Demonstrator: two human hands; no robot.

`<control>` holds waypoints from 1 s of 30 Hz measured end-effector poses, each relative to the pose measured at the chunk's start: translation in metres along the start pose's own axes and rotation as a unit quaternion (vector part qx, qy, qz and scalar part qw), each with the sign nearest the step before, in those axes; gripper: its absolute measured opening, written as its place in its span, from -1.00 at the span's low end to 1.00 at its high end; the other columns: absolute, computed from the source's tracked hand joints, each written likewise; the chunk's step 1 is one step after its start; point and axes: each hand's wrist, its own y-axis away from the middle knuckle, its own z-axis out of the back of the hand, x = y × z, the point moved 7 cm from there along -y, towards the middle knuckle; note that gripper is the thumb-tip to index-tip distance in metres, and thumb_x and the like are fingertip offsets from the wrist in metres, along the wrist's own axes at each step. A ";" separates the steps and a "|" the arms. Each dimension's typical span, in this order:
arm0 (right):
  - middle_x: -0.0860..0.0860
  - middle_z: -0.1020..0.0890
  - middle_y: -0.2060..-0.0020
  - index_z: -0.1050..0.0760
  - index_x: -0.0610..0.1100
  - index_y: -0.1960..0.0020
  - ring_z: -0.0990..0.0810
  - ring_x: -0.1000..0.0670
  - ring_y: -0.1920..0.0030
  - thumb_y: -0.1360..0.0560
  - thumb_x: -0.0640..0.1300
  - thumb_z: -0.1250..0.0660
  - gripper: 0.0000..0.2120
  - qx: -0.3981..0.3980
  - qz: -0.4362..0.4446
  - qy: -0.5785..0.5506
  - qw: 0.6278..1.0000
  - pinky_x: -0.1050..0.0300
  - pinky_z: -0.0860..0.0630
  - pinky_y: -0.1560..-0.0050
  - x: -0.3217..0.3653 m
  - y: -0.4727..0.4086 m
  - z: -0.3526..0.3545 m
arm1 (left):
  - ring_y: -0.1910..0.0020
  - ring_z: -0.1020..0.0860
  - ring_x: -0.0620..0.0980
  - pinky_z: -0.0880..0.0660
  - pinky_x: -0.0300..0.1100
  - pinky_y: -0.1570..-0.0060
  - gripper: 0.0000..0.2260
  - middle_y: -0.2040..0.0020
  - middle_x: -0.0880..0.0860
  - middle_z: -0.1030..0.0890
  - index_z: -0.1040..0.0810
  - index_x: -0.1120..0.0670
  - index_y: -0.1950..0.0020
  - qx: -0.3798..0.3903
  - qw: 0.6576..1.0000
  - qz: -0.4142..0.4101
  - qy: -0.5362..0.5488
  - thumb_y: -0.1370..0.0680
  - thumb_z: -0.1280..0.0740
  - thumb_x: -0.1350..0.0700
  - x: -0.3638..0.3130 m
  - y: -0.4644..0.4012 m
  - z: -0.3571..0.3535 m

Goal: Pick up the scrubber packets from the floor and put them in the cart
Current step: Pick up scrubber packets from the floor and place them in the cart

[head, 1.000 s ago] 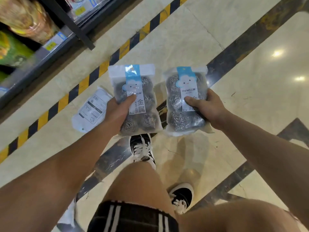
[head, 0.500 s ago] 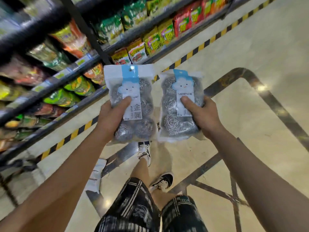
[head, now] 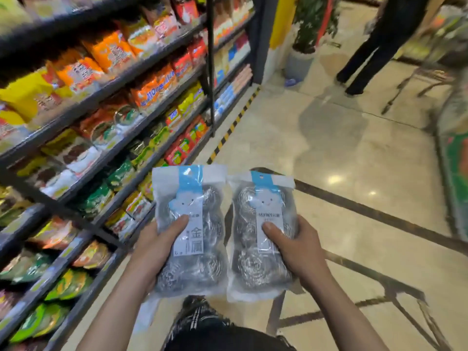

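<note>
Left hand (head: 152, 247) grips left scrubber packet (head: 190, 231); right hand (head: 298, 249) grips right scrubber packet (head: 263, 236), just beside. Both long axes upright. Cart unidentifiable.

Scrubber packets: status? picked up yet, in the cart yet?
Done: two packets are off the floor. In hand: the left hand grips the left scrubber packet, and the right hand grips the right scrubber packet, both held upright beside the snack shelves. Left: neither is in a cart, and no cart shows clearly here.
</note>
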 end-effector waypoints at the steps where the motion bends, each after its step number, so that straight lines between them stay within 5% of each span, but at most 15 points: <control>1: 0.09 -0.76 0.15 -0.60 0.03 -0.01 -0.72 0.19 0.21 -0.44 -0.01 -0.57 -0.79 -0.030 -0.009 -0.011 0.999 0.23 -0.62 0.22 -0.004 0.013 0.016 | 0.23 -0.74 -0.11 -0.59 -0.21 0.34 -0.91 0.26 -0.13 -0.75 -0.66 0.03 -0.05 0.037 0.999 -0.001 -0.013 -0.59 -0.42 0.05 -0.005 0.001 -0.016; 5: 0.18 -0.76 0.15 -0.64 -0.01 -0.07 -0.72 0.20 0.17 -0.50 -0.03 -0.51 -0.83 -0.180 -0.041 -0.056 0.981 0.39 -0.54 0.28 -0.030 0.064 0.065 | 0.15 -0.76 -0.03 -0.60 -0.05 0.11 -0.73 0.16 -0.03 -0.78 -0.68 0.10 0.02 0.190 0.978 -0.022 -0.085 -0.47 -0.53 -0.08 -0.020 -0.010 -0.087; 9: 0.13 -0.75 0.18 -0.62 -0.02 -0.06 -0.70 0.25 0.21 -0.52 -0.04 -0.49 -0.86 -0.352 -0.089 -0.111 0.925 0.41 -0.51 0.30 -0.065 0.127 0.092 | 0.26 -0.73 -0.15 -0.59 -0.28 0.31 -0.84 0.24 -0.09 -0.76 -0.66 0.10 -0.03 0.362 0.916 -0.024 -0.170 -0.57 -0.44 0.02 -0.020 0.001 -0.168; 12: 0.13 -0.73 0.13 -0.60 0.03 -0.01 -0.70 0.25 0.18 -0.53 -0.04 -0.48 -0.91 -0.463 -0.122 -0.141 0.867 0.40 -0.55 0.27 -0.091 0.191 0.097 | 0.07 -0.76 0.01 -0.66 0.01 -0.03 -0.79 0.04 0.02 -0.78 -0.69 0.06 -0.10 0.457 0.864 -0.025 -0.211 -0.58 -0.45 -0.04 -0.001 0.020 -0.216; 13: 0.15 -0.74 0.13 -0.60 0.05 0.00 -0.71 0.22 0.17 -0.53 -0.03 -0.48 -0.92 -0.498 -0.131 -0.152 0.843 0.35 -0.58 0.24 -0.100 0.215 0.097 | 0.11 -0.75 -0.07 -0.66 -0.05 -0.02 -0.80 0.04 0.01 -0.78 -0.68 0.05 -0.07 0.480 0.847 -0.032 -0.226 -0.57 -0.47 -0.05 0.005 0.033 -0.228; 15: 0.13 -0.74 0.12 -0.60 0.05 0.00 -0.73 0.15 0.14 -0.54 -0.01 -0.48 -0.91 -0.561 -0.153 -0.174 0.795 0.22 -0.62 0.19 -0.114 0.268 0.094 | 0.37 -0.66 -0.30 -0.57 -0.36 0.33 -0.89 0.21 -0.11 -0.76 -0.62 0.05 0.04 0.529 0.808 -0.040 -0.255 -0.60 -0.44 0.02 0.019 0.073 -0.252; 17: 0.08 -0.75 0.08 -0.60 0.03 -0.04 -0.74 0.07 0.10 -0.52 0.04 -0.48 -0.85 -0.618 -0.174 -0.181 0.745 0.05 -0.66 0.09 -0.129 0.324 0.090 | 0.46 -0.62 -0.32 -0.44 -0.46 0.51 -0.93 0.40 -0.20 -0.69 -0.61 0.05 0.01 0.580 0.764 -0.055 -0.278 -0.62 -0.40 0.07 0.032 0.122 -0.272; 20: 0.06 -0.74 0.05 -0.62 -0.04 -0.13 -0.73 0.08 0.08 -0.51 0.07 -0.48 -0.73 -0.694 -0.186 -0.188 0.670 0.04 -0.67 0.06 -0.148 0.414 0.079 | 0.26 -0.73 -0.16 -0.51 -0.39 0.46 -0.84 0.29 -0.17 -0.74 -0.66 0.07 -0.12 0.649 0.690 -0.074 -0.313 -0.61 -0.42 0.03 0.063 0.206 -0.288; 23: 0.09 -0.75 0.05 -0.63 -0.04 -0.14 -0.72 0.18 0.13 -0.51 0.06 -0.48 -0.73 -0.751 -0.188 -0.211 0.597 0.34 -0.58 0.27 -0.169 0.508 0.052 | 0.17 -0.75 -0.06 -0.61 -0.20 0.27 -0.80 0.18 -0.07 -0.77 -0.65 0.07 -0.16 0.704 0.614 -0.064 -0.350 -0.59 -0.44 0.01 0.110 0.295 -0.286; 28: 0.15 -0.75 0.21 -0.63 -0.07 -0.08 -0.71 0.24 0.23 -0.52 -0.05 -0.49 -0.83 -0.840 -0.179 -0.255 0.445 0.41 -0.52 0.33 -0.207 0.680 -0.004 | 0.15 -0.77 0.03 -0.64 0.01 0.08 -0.77 0.13 0.02 -0.78 -0.66 0.10 -0.16 0.795 0.428 -0.089 -0.421 -0.60 -0.42 -0.01 0.201 0.491 -0.257; 30: 0.12 -0.74 0.16 -0.61 -0.06 -0.07 -0.70 0.24 0.20 -0.52 -0.03 -0.49 -0.82 -0.869 -0.187 -0.257 0.380 0.36 -0.54 0.27 -0.220 0.750 -0.035 | 0.17 -0.77 0.07 -0.65 -0.05 0.15 -0.71 0.11 0.10 -0.78 -0.66 0.17 -0.20 0.825 0.349 -0.104 -0.432 -0.60 -0.42 -0.01 0.242 0.573 -0.233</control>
